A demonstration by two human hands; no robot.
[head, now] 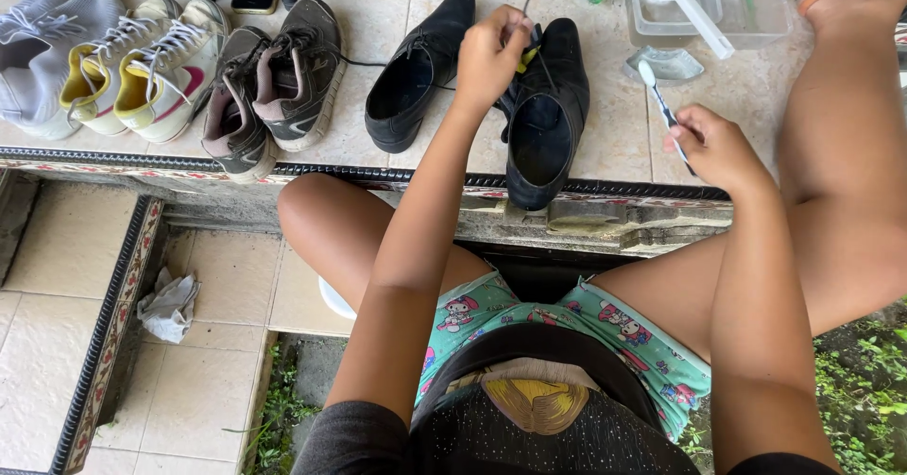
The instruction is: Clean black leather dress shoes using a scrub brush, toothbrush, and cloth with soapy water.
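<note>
On the tiled ledge [718,97], a black dress shoe [546,116] is gripped at its tongue by the left hand [489,55] — fingers pinched shut on it, beside its partner shoe [416,69]. A toothbrush [661,107] is clamped in the right hand [720,149] — bristles raised just right of the shoe.

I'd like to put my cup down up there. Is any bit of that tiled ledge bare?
Bare tile lies between the black leather shoe under the left hand and the right hand holding a toothbrush, below the clear plastic tub. Leftward it is crowded: the brown trainers and white-and-yellow sneakers sit side by side.
</note>
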